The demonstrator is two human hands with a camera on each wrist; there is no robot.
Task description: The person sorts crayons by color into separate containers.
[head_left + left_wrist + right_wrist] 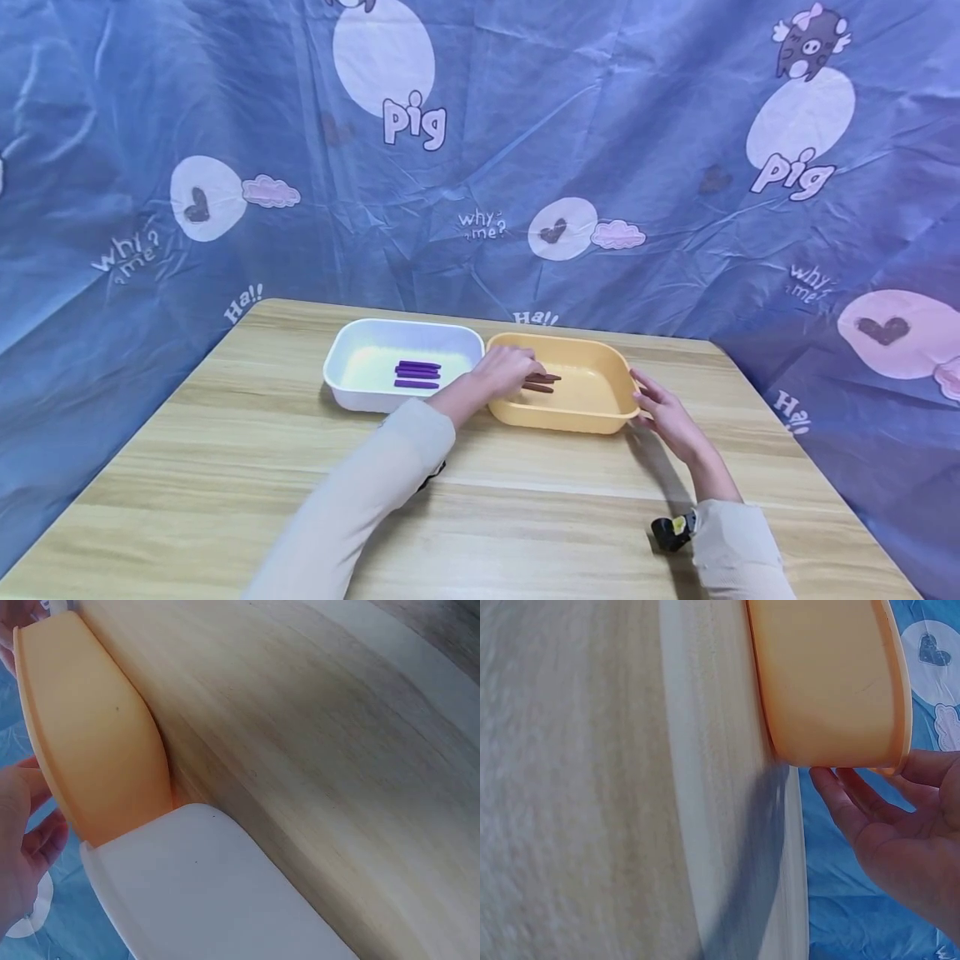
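Observation:
My left hand reaches over the near left side of a yellow plastic tray, fingers curled down at the brown crayons. It pinches a brown crayon at its fingertips, beside others lying on the tray floor. The left wrist view shows this hand partly behind the tray's wall, which hides the crayons. At the tray's right end, my right hand grips the rim. In the right wrist view the fingers lie against the outer wall, with the thumb at the rim.
A white tray stands directly left of the yellow one, with several purple crayons in a row inside. Both sit toward the back of a wooden table. A blue printed cloth hangs behind and around it.

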